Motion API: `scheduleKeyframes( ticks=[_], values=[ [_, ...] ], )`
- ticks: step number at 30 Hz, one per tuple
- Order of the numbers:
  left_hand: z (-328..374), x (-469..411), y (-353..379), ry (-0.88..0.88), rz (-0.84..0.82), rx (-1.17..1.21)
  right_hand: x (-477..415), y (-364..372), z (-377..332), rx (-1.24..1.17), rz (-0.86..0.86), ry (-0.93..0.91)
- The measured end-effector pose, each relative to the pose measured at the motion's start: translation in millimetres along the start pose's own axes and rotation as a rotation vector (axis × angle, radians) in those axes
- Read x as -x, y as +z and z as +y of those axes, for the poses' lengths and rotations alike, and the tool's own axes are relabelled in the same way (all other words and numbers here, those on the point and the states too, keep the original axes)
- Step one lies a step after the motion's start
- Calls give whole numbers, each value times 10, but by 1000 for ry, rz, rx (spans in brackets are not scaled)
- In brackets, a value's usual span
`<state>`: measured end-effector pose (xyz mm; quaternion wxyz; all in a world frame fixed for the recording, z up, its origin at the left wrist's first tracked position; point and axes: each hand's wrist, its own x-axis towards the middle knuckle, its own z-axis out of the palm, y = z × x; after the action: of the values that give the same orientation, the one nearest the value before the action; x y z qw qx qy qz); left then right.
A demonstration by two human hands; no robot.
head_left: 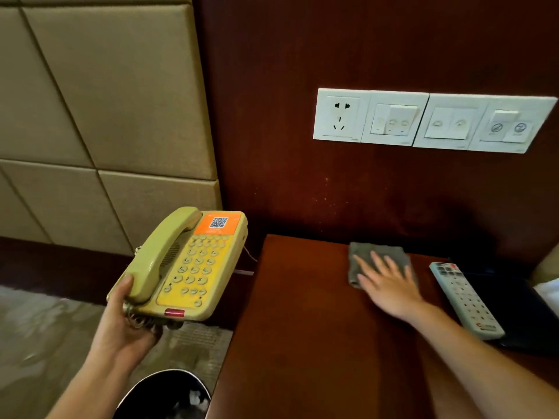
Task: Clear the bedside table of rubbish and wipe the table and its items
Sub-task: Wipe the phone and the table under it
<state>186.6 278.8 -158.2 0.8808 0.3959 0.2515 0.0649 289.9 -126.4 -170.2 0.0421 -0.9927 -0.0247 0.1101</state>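
Note:
My left hand (121, 322) grips the near end of a yellowed desk telephone (193, 264) and holds it in the air to the left of the dark wooden bedside table (302, 328). Its handset lies in the cradle, and an orange sticker with a QR code sits at its top. On the table's far side lies a grey cloth (378, 252), with my right hand (387, 282) pressing flat on it, fingers spread. A white remote control (467, 299) lies to the right of that hand.
A black bin (163, 397) with crumpled rubbish stands on the carpet below the telephone. A dark flat object (520, 313) lies under the remote at the table's right edge. A white socket-and-switch panel (432, 120) is on the wall above. The padded headboard (99, 116) fills the left.

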Motion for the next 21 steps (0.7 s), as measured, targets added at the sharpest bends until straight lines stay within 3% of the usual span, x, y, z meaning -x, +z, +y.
scheduleKeyframes(
  ticks=[6,14,17,21],
  values=[
    [-46,-119,-61,-7,-88,76,-182,-42,-239,-63,-1,92],
    [-100,-195,121,-8,-76,136,-484,7,-1656,-23,-34,-253],
    [-156,-242,164,-22,-84,132,-552,-40,-1496,-14,-40,-285],
    [-220,-218,202,-28,-135,158,-518,-86,-726,-11,-12,-177]
  ],
)
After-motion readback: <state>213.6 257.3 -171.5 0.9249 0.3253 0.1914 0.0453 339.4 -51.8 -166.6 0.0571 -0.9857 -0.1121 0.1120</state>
